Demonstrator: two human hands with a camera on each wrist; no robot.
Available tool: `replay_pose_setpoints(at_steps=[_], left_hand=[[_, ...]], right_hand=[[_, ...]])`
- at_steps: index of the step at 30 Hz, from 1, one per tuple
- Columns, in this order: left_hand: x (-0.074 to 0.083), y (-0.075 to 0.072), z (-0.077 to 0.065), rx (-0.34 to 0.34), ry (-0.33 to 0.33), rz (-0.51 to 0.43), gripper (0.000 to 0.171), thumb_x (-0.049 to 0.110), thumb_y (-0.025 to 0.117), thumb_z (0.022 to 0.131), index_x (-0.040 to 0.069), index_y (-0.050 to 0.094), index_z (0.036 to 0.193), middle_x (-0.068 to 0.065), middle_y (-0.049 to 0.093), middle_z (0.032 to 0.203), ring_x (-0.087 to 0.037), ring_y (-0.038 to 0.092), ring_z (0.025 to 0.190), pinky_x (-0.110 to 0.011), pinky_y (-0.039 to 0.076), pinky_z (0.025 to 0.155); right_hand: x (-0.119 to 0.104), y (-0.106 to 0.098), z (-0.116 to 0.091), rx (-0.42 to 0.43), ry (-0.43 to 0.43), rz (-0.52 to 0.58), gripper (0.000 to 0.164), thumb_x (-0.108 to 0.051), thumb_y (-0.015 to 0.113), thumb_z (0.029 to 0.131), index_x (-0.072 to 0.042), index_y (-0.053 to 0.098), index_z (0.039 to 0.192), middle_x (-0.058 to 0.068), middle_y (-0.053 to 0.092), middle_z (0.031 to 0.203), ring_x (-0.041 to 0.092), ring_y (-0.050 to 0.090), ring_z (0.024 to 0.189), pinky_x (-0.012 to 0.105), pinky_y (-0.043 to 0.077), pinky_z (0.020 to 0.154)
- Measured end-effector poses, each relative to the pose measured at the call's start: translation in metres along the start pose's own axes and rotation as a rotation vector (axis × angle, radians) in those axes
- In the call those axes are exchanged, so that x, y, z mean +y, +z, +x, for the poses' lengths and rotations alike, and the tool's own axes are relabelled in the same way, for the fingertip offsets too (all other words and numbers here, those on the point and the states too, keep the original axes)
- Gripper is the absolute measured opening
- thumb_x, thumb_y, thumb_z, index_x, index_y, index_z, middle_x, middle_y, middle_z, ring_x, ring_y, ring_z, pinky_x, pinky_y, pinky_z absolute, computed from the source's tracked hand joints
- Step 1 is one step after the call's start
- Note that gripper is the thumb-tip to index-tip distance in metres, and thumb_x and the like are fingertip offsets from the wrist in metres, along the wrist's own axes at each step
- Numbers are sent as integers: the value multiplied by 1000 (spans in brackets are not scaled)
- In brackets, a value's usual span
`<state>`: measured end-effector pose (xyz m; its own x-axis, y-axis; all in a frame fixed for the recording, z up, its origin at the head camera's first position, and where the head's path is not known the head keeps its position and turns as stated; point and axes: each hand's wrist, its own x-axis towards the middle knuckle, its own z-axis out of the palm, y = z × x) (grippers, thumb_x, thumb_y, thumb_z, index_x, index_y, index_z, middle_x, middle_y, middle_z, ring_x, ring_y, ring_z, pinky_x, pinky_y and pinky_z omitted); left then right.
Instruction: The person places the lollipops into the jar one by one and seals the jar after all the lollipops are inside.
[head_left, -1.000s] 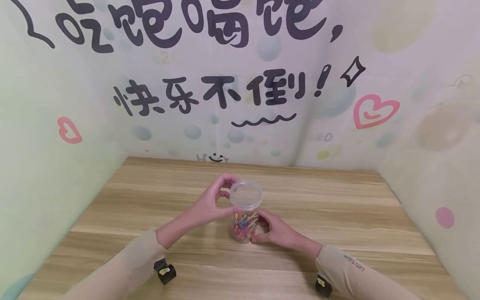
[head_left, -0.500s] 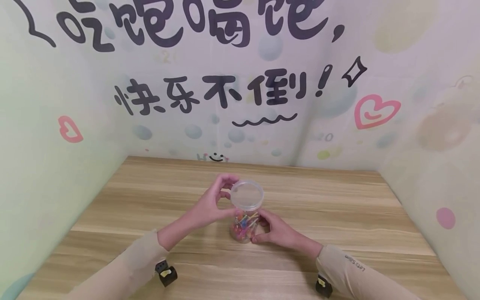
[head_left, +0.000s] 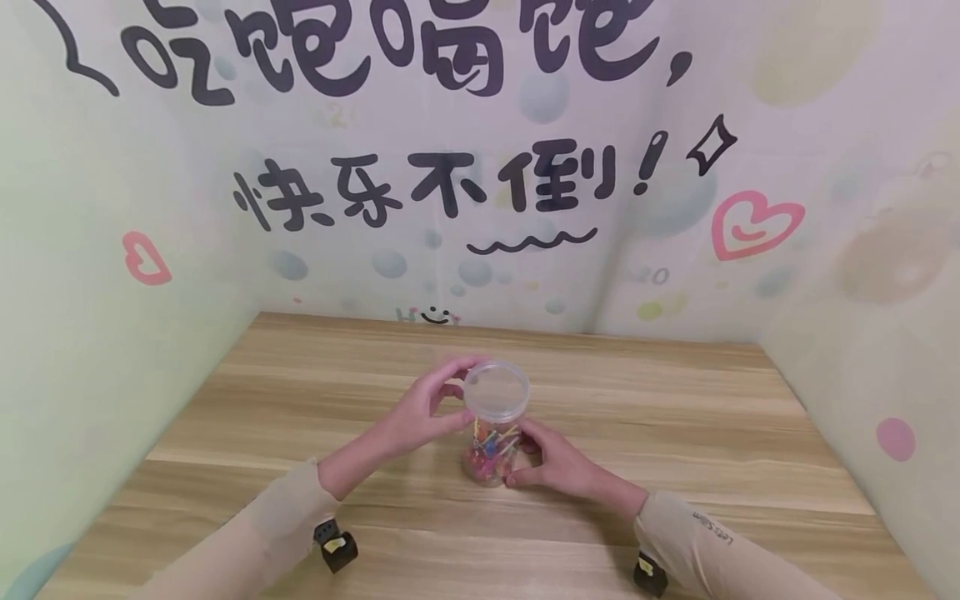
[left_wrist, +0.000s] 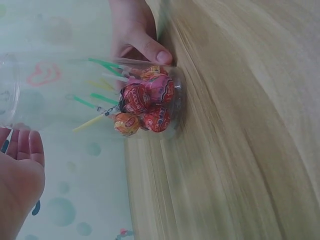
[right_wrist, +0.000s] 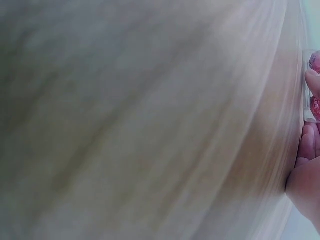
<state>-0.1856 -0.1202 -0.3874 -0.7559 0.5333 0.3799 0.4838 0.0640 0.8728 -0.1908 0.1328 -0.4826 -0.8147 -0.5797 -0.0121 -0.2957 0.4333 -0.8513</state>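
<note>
A clear plastic jar (head_left: 491, 458) stands upright on the table, holding several wrapped lollipops (left_wrist: 145, 100) with yellow, green and white sticks. Its round translucent lid (head_left: 497, 390) is on top. My left hand (head_left: 420, 412) grips the lid from the left, thumb at the near side and fingers curled round the far side. Low on the jar's right side, my right hand (head_left: 558, 462) holds the body, its thumb near the base. In the right wrist view, only part of the right hand (right_wrist: 307, 175) and the jar's bottom show at the right edge.
The wood-grain table (head_left: 337, 533) is bounded by a printed back wall (head_left: 337, 275) with black lettering, and by pale side walls. A small black camera is strapped at each wrist, the left one (head_left: 339, 550) hanging under the sleeve.
My left hand has turned slightly at the lid, its fingers reaching a little further right along the far rim. My right hand keeps its hold, and the jar stays in place.
</note>
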Motion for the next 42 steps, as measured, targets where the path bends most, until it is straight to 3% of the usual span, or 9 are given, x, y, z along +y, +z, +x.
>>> replay_pose_setpoints(at_steps=[6,11,17,22,26,30,34,37,42], left_hand=[[-2,4,0,67,-43,-15,78,24,84,78,9,39,139,-16,53,135,-20,50,118,-25,52,92],[-1,6,0,91,-45,-38,73,23,85,78,7,39,132,-20,52,133,-16,51,115,-27,52,91],[-1,5,1,76,-13,-59,67,18,81,81,0,44,134,-22,53,131,-24,51,115,-24,52,90],[-3,3,1,24,12,-74,61,13,71,88,-2,46,141,-22,52,134,-11,51,117,-22,51,93],[-3,2,0,5,29,-56,68,16,70,89,0,40,147,-21,50,137,-6,49,118,-22,50,94],[-1,4,0,45,-10,-19,79,24,80,82,5,37,146,-17,52,136,-14,50,119,-23,50,93],[1,6,0,83,-47,-4,75,21,83,79,6,38,137,-14,53,133,-24,50,118,-24,51,91],[1,6,0,93,-42,-7,69,19,82,80,6,40,133,-14,53,130,-27,50,117,-25,52,90],[-1,5,1,79,-3,-21,67,26,81,82,6,44,134,-14,54,129,-21,51,114,-25,52,88]], right_hand=[[0,0,0,0,-7,7,78,-23,84,77,-22,46,145,4,57,137,22,56,123,37,46,108],[2,0,0,-1,-8,4,80,-24,84,77,-22,44,147,5,57,138,22,57,123,37,46,108],[1,0,-1,6,3,-1,82,-24,85,76,-21,44,147,5,58,137,21,57,121,36,46,107],[2,0,-1,8,10,-3,80,-24,85,76,-20,46,146,5,58,136,21,57,121,35,46,107],[3,0,-1,7,5,-5,79,-24,85,76,-20,46,145,5,58,136,21,57,121,35,46,107],[3,0,0,6,1,-3,80,-23,85,76,-20,45,146,5,58,136,22,57,122,37,47,107],[4,1,0,6,1,-1,81,-23,85,76,-21,45,147,5,58,135,21,57,121,38,47,108],[4,1,0,7,4,-3,82,-23,85,76,-22,44,147,4,58,135,21,57,121,37,46,107],[3,1,-1,11,5,-9,82,-24,85,75,-21,45,147,4,59,134,21,57,120,34,47,105]])
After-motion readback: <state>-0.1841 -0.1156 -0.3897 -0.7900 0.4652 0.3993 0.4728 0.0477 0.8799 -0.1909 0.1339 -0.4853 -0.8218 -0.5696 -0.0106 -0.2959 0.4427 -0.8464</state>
